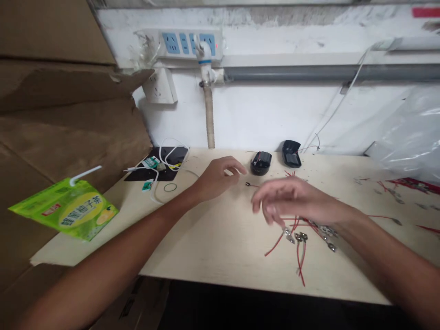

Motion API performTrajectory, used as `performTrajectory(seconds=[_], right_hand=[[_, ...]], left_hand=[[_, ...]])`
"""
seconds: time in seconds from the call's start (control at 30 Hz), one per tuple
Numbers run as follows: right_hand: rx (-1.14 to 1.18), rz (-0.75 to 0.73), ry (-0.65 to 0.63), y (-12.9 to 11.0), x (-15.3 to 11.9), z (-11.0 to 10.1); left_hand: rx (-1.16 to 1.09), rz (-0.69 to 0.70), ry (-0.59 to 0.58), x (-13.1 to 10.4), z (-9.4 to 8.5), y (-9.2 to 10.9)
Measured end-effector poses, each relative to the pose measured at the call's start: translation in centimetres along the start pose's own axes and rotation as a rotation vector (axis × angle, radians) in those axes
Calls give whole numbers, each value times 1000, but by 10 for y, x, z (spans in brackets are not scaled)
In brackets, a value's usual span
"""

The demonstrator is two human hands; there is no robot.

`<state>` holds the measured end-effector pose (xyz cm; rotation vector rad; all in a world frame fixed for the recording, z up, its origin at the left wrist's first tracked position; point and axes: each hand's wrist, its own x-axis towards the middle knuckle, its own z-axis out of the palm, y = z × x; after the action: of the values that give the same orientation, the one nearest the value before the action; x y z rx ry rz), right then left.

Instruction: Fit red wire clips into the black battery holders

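My left hand [222, 178] hovers over the middle of the table, fingers curved and thumb apart, with nothing visible in it. Just beyond its fingertips stands a small black case [261, 163] with a thin red wire on it. My right hand [288, 198] is somewhat blurred, its fingers loosely bent and spread, and I make out nothing held in them. Beneath and beside it lie several red wires with small metal ends [301, 237]; part of this pile is hidden by the hand and forearm. A short dark-tipped wire [248, 184] lies between both hands.
An open black case [291, 154] stands at the back. More wired pieces [395, 195] are scattered right, near a clear plastic bag [415, 133]. On the left are a green drink pouch [74, 208] with a straw, white cables [156, 183], a green ring [170, 187] and cardboard [68, 123].
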<state>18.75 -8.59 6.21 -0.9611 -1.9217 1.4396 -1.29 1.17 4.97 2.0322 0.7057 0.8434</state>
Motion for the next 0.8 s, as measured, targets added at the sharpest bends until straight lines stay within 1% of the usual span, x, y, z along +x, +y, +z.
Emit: performTrajectory(seconds=[0.07, 0.1, 0.13, 0.17, 0.2, 0.27, 0.33, 0.43, 0.5, 0.57, 0.63, 0.73, 0.8], right_hand=[[-240, -47, 438, 12, 7, -9], [-394, -47, 592, 18, 10, -13], [-523, -43, 677, 25, 13, -17], [-607, -29, 697, 31, 15, -21], [-655, -9, 679, 37, 17, -24], [-697, 36, 602, 46, 20, -27], [-763, 40, 556, 50, 21, -29], [-840, -44, 532, 50, 20, -28], [-856, -139, 488, 48, 18, -28], [-837, -235, 449, 45, 16, -29], [-787, -276, 471, 44, 14, -31], [-762, -188, 544, 45, 13, -35], [-796, -134, 518, 48, 14, -36]], left_hand=[[46, -18, 46, 0, 0, -2], [64, -18, 58, 0, 0, -3], [81, -14, 60, 0, 0, -4], [97, -7, 58, 0, 1, -4], [113, 1, 58, 0, 1, -5], [151, 20, 56, -1, 3, -5], [203, 53, 65, -1, 4, -5], [348, 160, 101, -2, 5, -6], [488, 251, 123, -4, 5, -6], [614, 297, 110, -5, 5, -5], [705, 268, 37, -6, 4, -3], [798, 166, -111, -7, 3, -2], [819, 98, -167, -7, 3, -1]])
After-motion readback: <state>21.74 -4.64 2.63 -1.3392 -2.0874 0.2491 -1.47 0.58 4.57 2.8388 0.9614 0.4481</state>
